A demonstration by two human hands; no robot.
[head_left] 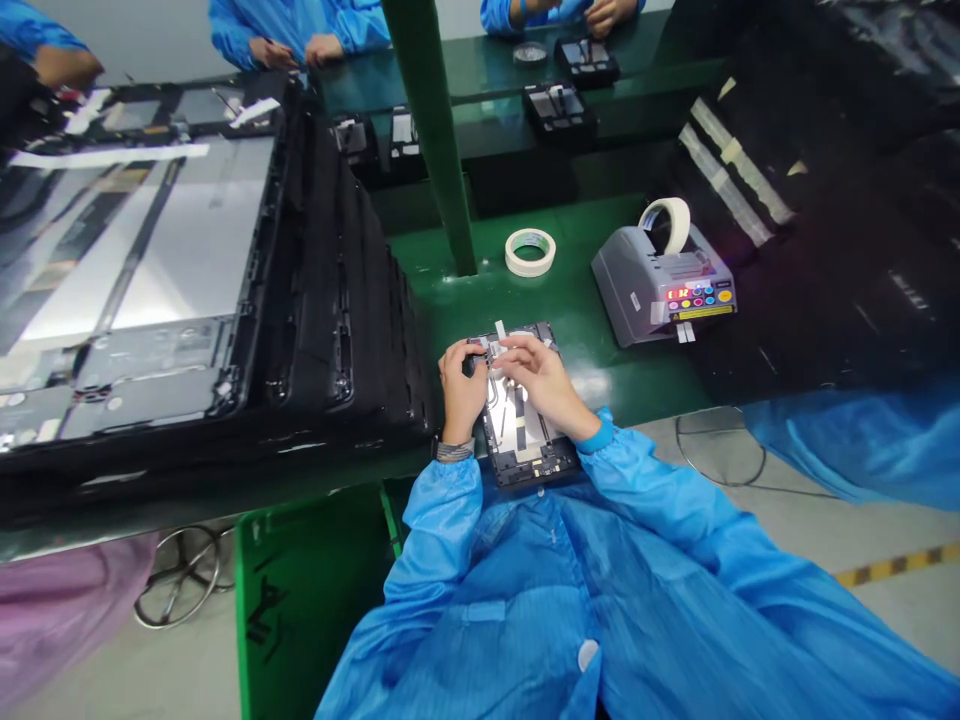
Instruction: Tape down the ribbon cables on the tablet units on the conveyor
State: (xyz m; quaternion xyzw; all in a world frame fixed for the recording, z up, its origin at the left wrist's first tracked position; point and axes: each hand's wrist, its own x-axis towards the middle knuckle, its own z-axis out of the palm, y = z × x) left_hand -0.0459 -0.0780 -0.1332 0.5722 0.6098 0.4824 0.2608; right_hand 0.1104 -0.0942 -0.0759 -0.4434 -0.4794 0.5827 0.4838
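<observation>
Head view, left to right: well to the left of the left hand, a tall stack of black-framed panels [352, 290]; below and left of the same hand, lower than the desk [487, 295], a green bin [315, 600]. Straight beyond the left hand, a green post [442, 150].

Next, the left hand [463, 392] at the upper left edge of an opened device [510, 425], thumb and forefinger curved close to each other; cannot tell whether clamped on anything. Just beyond the fingertips, a white strip [501, 328], jutting past the device's far edge. Between and below both hands, the device itself, flat at the near side of the desk, inner face up. Farther beyond the hands, a loose tape roll [529, 269].

Then the right hand [546, 385], reaching across the device's upper end, fingertips bent near the left ones; cannot tell whether together or slightly apart. Right of and beyond it, a tape dispenser [645, 280], two pale strips [686, 332] at its mouth.

Apparently in hand: fine fingertip work at the device's far end, perhaps on the white strip. Probably called for: steadying with the left, light, exact placing with the right, clear of the inner parts.
</observation>
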